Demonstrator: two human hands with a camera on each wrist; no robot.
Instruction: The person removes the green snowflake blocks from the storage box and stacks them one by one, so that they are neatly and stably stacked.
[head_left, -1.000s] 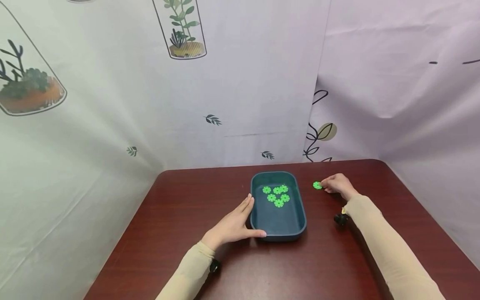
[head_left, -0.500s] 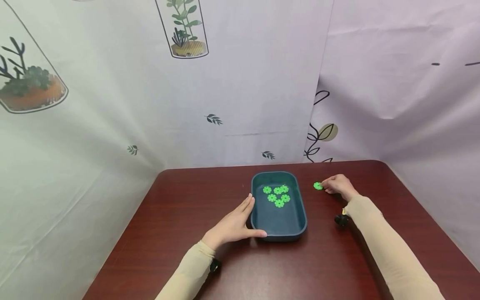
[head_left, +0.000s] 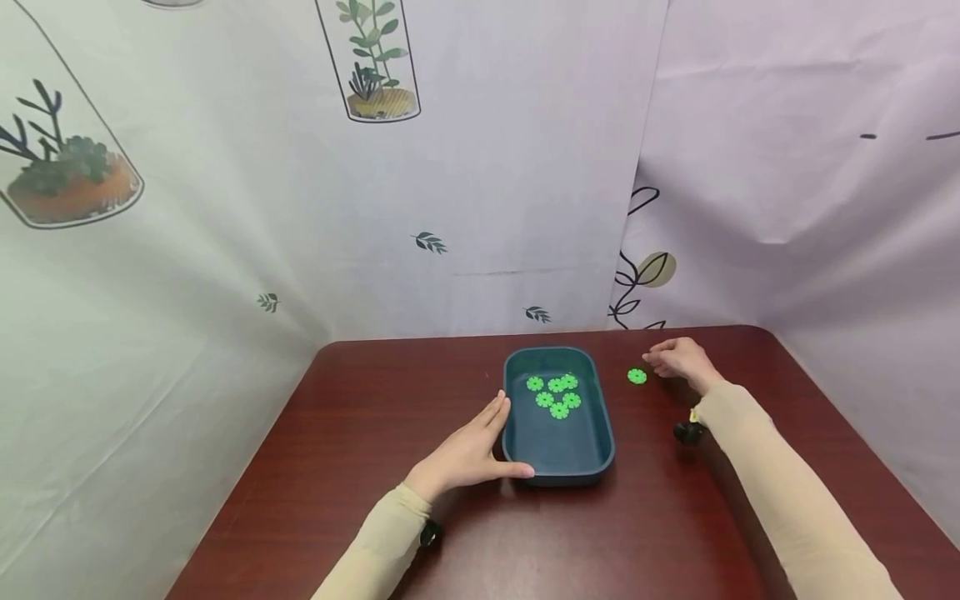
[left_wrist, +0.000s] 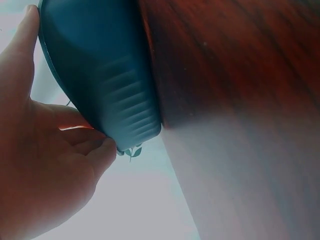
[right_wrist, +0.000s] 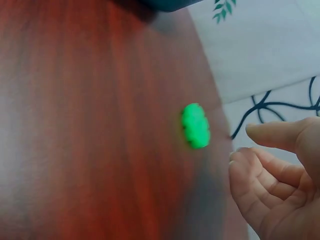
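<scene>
My left hand rests against the near left corner of a dark blue-green rectangular tray. Its straight fingers lie along the left side and the thumb touches the near rim. Inside the tray lie several bright green notched discs, mostly toward the far half. One more green notched disc lies flat on the table to the tray's right. Just beyond and to the right of it hovers my right hand, apart from the disc. The right wrist view shows a gap between thumb and loosely bent fingers, holding nothing.
The reddish-brown wooden table has its far edge close behind the tray and the disc. A pale printed cloth hangs behind it. Dark wrist cameras sit under both sleeves.
My right hand has let go of the loose green disc and moved slightly up and away from it. The disc stays on the table. The left hand and tray hold still.
</scene>
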